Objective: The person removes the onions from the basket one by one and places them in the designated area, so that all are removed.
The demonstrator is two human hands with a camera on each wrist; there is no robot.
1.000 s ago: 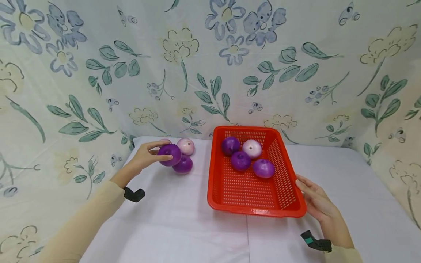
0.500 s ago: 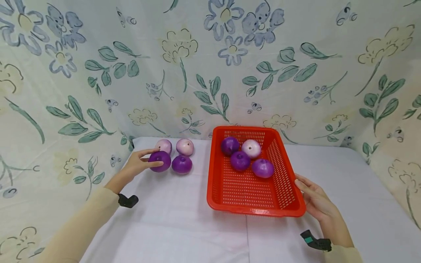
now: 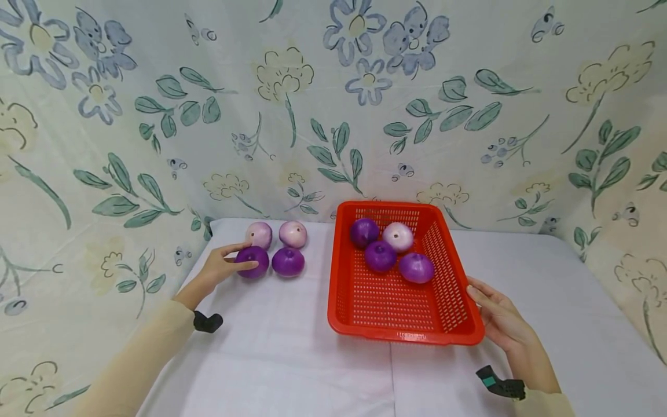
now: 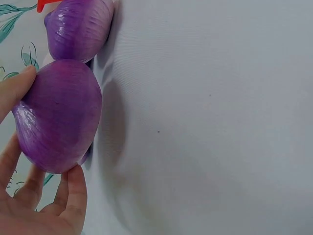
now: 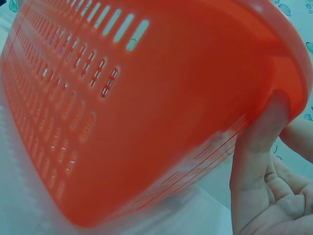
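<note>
On the left of the table, my left hand (image 3: 212,271) holds a dark purple onion (image 3: 255,263) between thumb and fingers. The left wrist view shows this onion from the side, with its shadow on the cloth beside it. Behind it lies a pale onion (image 3: 259,234), partly covered. Another purple onion (image 3: 288,262) and a second pale one (image 3: 293,234) sit just to the right. My right hand (image 3: 504,321) grips the right rim of a red plastic basket (image 3: 406,336), thumb on top. In the right wrist view fingers curl under that rim.
Inside the basket, towards its far end, are several onions, among them a whitish one (image 3: 398,237) and a purple one (image 3: 417,267). A white cloth (image 3: 271,359) covers the table. Floral fabric (image 3: 312,116) hangs behind and along both sides.
My left hand has moved left and down with the purple onion, away from in front of its neighbours, so the pale onion behind shows more. Right hand and basket stay in place.
</note>
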